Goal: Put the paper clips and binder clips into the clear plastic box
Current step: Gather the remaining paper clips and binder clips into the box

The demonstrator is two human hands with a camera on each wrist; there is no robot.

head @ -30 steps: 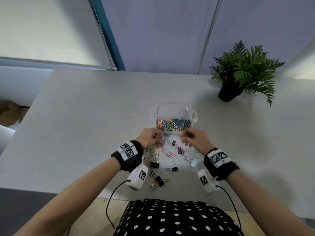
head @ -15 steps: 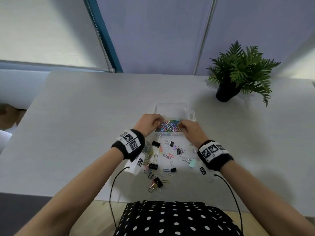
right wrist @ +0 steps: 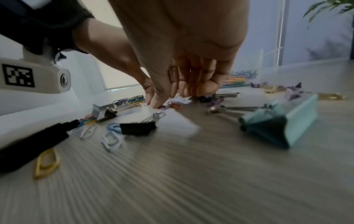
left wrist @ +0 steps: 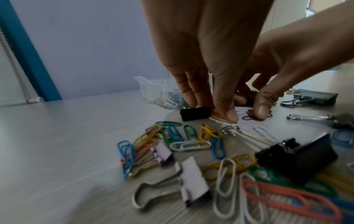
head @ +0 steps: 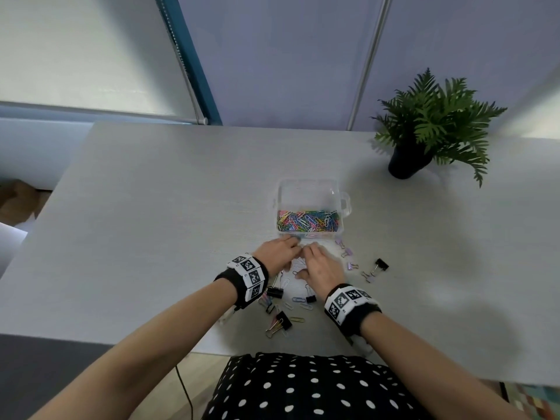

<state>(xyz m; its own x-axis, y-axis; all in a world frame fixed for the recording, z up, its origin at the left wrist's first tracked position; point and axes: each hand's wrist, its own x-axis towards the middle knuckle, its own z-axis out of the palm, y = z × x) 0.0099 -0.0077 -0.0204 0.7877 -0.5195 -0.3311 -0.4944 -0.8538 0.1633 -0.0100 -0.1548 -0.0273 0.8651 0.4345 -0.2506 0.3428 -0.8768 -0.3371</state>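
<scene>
Table [head: 151,225]: you work on matt, pale grey wood-grain laminate.
Box [head: 307,192]: clear glossy plastic.
Paper clips [left wrist: 188,145]: wire with smooth coloured coating.
Binder clips [left wrist: 298,157]: matt black bodies, shiny metal handles.
Wristbands [head: 250,278]: dark cloth under hard white plastic tags.
Plant pot [head: 407,162]: dark, matt.

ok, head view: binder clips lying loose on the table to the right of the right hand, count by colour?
lilac binder clips: 4
black binder clip: 1
Total: 5
</scene>
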